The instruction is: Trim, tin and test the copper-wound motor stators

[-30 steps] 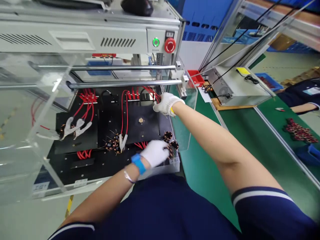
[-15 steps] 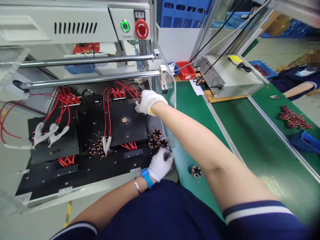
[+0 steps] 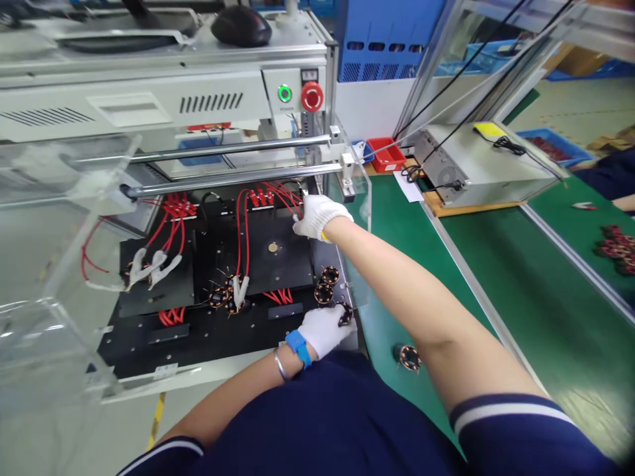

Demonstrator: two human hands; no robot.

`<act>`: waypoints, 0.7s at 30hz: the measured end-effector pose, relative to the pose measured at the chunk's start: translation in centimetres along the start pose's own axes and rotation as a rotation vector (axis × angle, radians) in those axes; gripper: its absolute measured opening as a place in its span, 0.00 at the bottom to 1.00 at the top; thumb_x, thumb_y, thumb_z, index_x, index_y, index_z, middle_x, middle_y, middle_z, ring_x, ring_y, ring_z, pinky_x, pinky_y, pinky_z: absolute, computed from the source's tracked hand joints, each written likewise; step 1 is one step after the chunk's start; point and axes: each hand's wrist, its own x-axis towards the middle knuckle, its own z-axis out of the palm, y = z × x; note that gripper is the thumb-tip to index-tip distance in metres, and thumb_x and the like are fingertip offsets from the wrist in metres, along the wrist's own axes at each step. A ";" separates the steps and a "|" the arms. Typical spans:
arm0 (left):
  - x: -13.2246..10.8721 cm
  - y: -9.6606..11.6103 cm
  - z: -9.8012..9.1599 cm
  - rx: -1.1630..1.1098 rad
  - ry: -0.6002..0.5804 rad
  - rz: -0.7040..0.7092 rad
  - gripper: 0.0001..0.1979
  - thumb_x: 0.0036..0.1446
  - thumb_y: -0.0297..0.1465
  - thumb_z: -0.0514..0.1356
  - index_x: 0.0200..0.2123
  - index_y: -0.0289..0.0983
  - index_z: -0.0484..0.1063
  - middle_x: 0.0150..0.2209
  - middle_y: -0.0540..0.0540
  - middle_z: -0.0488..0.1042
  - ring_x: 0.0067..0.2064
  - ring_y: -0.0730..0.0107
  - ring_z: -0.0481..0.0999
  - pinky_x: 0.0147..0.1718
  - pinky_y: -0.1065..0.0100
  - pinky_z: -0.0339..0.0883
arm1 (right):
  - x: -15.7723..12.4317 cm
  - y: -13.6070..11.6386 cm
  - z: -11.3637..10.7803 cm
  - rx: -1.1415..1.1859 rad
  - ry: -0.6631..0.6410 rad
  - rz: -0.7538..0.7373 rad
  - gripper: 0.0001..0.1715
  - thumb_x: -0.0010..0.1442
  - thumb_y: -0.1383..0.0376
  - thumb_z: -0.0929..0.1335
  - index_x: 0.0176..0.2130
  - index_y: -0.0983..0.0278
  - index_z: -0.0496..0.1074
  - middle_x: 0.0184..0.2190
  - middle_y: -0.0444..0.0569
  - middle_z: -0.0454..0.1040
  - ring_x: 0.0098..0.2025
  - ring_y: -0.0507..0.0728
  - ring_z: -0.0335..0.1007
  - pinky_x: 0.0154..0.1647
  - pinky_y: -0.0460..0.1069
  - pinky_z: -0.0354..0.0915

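My left hand (image 3: 327,330), in a white glove with a blue band at the wrist, is closed on a copper-wound ring (image 3: 345,313) at the front right corner of the black fixture bed. Just behind it, two more wound rings (image 3: 324,293) stand on the bed. My right hand (image 3: 317,218), also gloved, is at the back right corner of a black plate (image 3: 278,248), near red wires; its fingertips are curled and what they hold, if anything, is too small to name. White clips (image 3: 240,291) on red wires touch a cluster of wound rings (image 3: 218,297).
A clear cover (image 3: 74,264) stands at the left, and metal rods (image 3: 238,177) cross above the bed. One wound ring (image 3: 410,357) lies on the green table (image 3: 391,264). A grey metal box (image 3: 486,165) and a red bin (image 3: 385,155) are behind. A person's sleeve shows at the right edge.
The view has shifted, so the machine sits lower and further right. My left hand now holds a wound ring by the other rings, where two instead of three stand. My right hand stays by the plate corner.
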 end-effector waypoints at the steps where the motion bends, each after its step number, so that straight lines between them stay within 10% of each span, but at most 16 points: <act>1: -0.8 -0.4 -1.0 0.010 0.023 0.000 0.22 0.53 0.55 0.53 0.35 0.43 0.70 0.32 0.44 0.78 0.37 0.55 0.79 0.34 0.64 0.66 | 0.0 0.0 0.0 -0.043 0.002 -0.019 0.22 0.51 0.55 0.72 0.41 0.66 0.72 0.41 0.56 0.74 0.44 0.65 0.73 0.44 0.55 0.70; 11: 1.8 -9.1 -14.2 0.160 0.449 -0.256 0.26 0.58 0.52 0.50 0.47 0.39 0.69 0.43 0.38 0.72 0.43 0.50 0.75 0.40 0.60 0.65 | -0.2 -0.5 0.1 -0.147 -0.014 -0.009 0.24 0.51 0.52 0.70 0.42 0.65 0.72 0.40 0.58 0.75 0.42 0.65 0.73 0.39 0.54 0.69; 21: 3.4 -12.0 -12.1 0.054 0.521 -0.106 0.13 0.50 0.38 0.64 0.40 0.42 0.75 0.54 0.45 0.70 0.51 0.54 0.72 0.49 0.60 0.65 | -0.5 -1.1 0.8 0.221 -0.069 0.097 0.13 0.47 0.57 0.72 0.31 0.62 0.73 0.23 0.46 0.74 0.25 0.56 0.72 0.27 0.48 0.66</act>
